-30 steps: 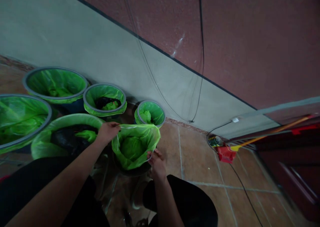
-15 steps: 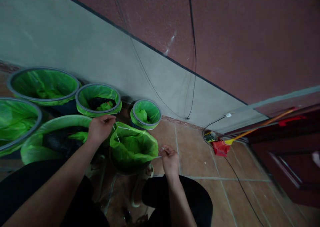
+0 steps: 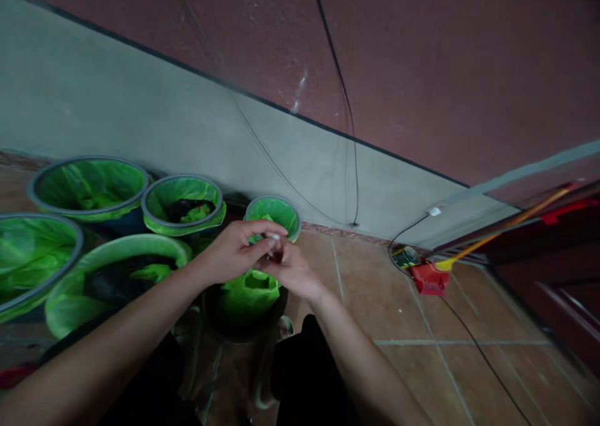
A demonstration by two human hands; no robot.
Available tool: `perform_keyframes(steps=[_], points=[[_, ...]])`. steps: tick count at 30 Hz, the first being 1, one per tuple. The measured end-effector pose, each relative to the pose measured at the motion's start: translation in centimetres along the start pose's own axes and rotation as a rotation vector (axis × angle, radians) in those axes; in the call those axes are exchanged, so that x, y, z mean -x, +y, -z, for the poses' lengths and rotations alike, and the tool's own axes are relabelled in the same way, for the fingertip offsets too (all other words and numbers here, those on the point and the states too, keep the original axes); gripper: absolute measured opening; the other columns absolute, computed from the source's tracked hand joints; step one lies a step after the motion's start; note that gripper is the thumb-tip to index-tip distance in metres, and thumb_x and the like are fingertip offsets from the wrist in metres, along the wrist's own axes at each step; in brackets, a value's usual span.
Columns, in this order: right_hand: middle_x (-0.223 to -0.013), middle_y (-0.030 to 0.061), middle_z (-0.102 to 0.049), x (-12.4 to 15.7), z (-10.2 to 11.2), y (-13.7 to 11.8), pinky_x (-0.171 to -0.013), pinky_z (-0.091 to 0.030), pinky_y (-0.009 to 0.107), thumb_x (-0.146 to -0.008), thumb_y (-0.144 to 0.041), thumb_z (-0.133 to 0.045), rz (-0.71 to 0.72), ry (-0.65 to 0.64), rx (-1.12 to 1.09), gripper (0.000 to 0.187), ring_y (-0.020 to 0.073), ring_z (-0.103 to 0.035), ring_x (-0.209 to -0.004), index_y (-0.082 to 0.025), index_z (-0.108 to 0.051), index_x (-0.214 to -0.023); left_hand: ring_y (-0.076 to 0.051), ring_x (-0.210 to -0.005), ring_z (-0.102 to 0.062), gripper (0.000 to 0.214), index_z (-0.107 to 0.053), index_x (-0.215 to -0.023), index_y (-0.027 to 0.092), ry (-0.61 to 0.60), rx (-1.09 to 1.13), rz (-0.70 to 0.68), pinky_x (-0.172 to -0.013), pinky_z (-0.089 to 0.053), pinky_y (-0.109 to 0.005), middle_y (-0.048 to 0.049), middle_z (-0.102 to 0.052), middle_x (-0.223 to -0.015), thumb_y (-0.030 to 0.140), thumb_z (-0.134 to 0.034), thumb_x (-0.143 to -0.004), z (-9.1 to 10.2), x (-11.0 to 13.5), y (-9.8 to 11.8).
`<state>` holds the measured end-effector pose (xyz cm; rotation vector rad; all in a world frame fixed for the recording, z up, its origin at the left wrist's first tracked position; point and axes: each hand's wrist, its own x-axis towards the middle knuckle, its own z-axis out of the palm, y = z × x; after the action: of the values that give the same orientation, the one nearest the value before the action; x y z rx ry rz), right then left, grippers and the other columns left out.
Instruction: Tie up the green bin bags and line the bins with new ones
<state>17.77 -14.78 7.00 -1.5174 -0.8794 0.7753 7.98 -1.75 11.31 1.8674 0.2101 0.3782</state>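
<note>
Green bag (image 3: pixel 250 296) points up from dark bin (image 3: pixel 229 326); above it, my left hand (image 3: pixel 237 251) and right hand (image 3: pixel 294 270) pinch something whitish (image 3: pixel 274 236), partly blocking small bin (image 3: pixel 280 211) beyond.

No text, label, brand, number or sign can be read. On the tiled floor (image 3: pixel 356 288), near its edge along the wall (image 3: pixel 394 195), a small can-like container (image 3: pixel 407 257) beside the red dustpan (image 3: pixel 430 278) shows dark green and yellowish patches on its side; these are too small and blurred to tell whether they are print, and no letter or figure can be made out there.
</note>
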Motion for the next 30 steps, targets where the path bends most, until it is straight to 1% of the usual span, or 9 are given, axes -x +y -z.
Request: perform_keyframes(steps=[2, 6, 11, 14, 17, 20, 24, 27, 30], points=[[-0.074, -0.0028, -0.067, -0.8, -0.7, 2.4, -0.065, -0.047, 0.024, -0.083, -0.035, -0.071, -0.03, 0.021, 0.063, 0.017, 0.0138, -0.06, -0.068, -0.02, -0.071, -0.089, -0.023, -0.091, -0.07, 0.035, -0.073, -0.109, 0.02, 0.049, 0.006, 0.01, -0.089, -0.053, -0.035, -0.0047, -0.076, -0.091, 0.041, -0.059, -0.086, -0.8, -0.5, -1.7], [-0.058, -0.0031, -0.058, -1.4, 0.1, 5.3, -0.053, -0.036, 0.022, -0.09, -0.04, -0.062, -0.116, 0.124, 0.148, 0.029, 0.0104, -0.049, -0.054, -0.018, -0.071, -0.072, -0.024, -0.097, -0.069, 0.039, -0.066, -0.113, 0.018, 0.263, -0.004, 0.153, -0.092, -0.053, -0.039, -0.0075, -0.075, -0.101, 0.042, -0.056, -0.085, -1.2, -0.6, -7.3], [-0.064, -0.0019, -0.062, -2.4, 2.3, 4.6, -0.049, -0.034, 0.022, -0.085, -0.046, -0.065, -0.147, 0.209, -0.123, 0.031, 0.0083, -0.047, -0.05, -0.017, -0.074, -0.079, -0.025, -0.111, -0.068, 0.033, -0.072, -0.107, 0.022, -0.163, 0.026, 0.178, -0.104, -0.047, -0.037, -0.0063, -0.076, -0.115, 0.043, -0.059, -0.085, -2.7, 0.3, -10.7], [-0.064, -0.0019, -0.062, -3.2, 2.6, 4.1, -0.048, -0.034, 0.022, -0.083, -0.047, -0.066, -0.15, 0.248, -0.212, 0.032, 0.0082, -0.045, -0.05, -0.016, -0.074, -0.082, -0.024, -0.098, -0.069, 0.032, -0.073, -0.093, 0.022, -0.218, -0.046, 0.204, -0.096, -0.049, -0.035, -0.005, -0.078, -0.1, 0.048, -0.054, -0.088, -4.4, 0.6, -11.2], [-0.066, -0.002, -0.064, -3.7, 3.6, 4.2, -0.053, -0.038, 0.022, -0.082, -0.045, -0.068, -0.116, 0.342, -0.126, 0.028, 0.0096, -0.049, -0.054, -0.018, -0.074, -0.082, -0.022, -0.082, -0.067, 0.034, -0.069, -0.076, 0.022, -0.137, -0.078, 0.282, -0.083, -0.051, -0.033, -0.0037, -0.074, -0.08, 0.049, -0.051, -0.086, -5.1, 0.3, -11.9], [-0.072, -0.0023, -0.068, -3.1, 5.8, 4.6, -0.061, -0.042, 0.024, -0.075, -0.037, -0.076, -0.078, 0.386, 0.112, 0.02, 0.0129, -0.056, -0.064, -0.022, -0.077, -0.088, -0.022, -0.083, -0.066, 0.033, -0.069, -0.073, 0.021, 0.051, -0.045, 0.382, -0.081, -0.051, -0.032, -0.0046, -0.075, -0.082, 0.049, -0.054, -0.082, -4.2, -0.2, -12.7], [-0.067, -0.0032, -0.067, -1.0, 8.2, 6.3, -0.065, -0.04, 0.026, -0.057, -0.024, -0.089, -0.123, 0.263, 0.451, 0.024, 0.0145, -0.054, -0.063, -0.026, -0.079, -0.078, -0.022, -0.08, -0.067, 0.032, -0.073, -0.077, 0.019, 0.281, 0.051, 0.522, -0.075, -0.052, -0.032, -0.0071, -0.077, -0.086, 0.048, -0.061, -0.075, -2.2, -0.4, -14.1], [-0.043, -0.0076, -0.046, 0.6, 7.9, 7.6, -0.056, -0.033, 0.025, -0.046, -0.017, -0.093, -0.234, 0.045, 0.575, 0.029, 0.0109, -0.042, -0.048, -0.024, -0.065, -0.049, -0.023, -0.08, -0.069, 0.032, -0.076, -0.077, 0.02, 0.327, 0.01, 0.563, -0.075, -0.052, -0.031, -0.0058, -0.078, -0.084, 0.049, -0.065, -0.07, -1.4, -0.5, -15.1], [-0.037, -0.0088, -0.037, 1.2, 6.4, 7.4, -0.049, -0.026, 0.023, -0.06, -0.026, -0.089, -0.252, -0.261, 0.519, 0.039, 0.0075, -0.033, -0.041, -0.022, -0.055, -0.042, -0.024, -0.085, -0.07, 0.033, -0.079, -0.081, 0.022, 0.265, -0.079, 0.519, -0.079, -0.052, -0.03, -0.0034, -0.079, -0.086, 0.051, -0.066, -0.071, -1.2, -0.6, -15.1]])
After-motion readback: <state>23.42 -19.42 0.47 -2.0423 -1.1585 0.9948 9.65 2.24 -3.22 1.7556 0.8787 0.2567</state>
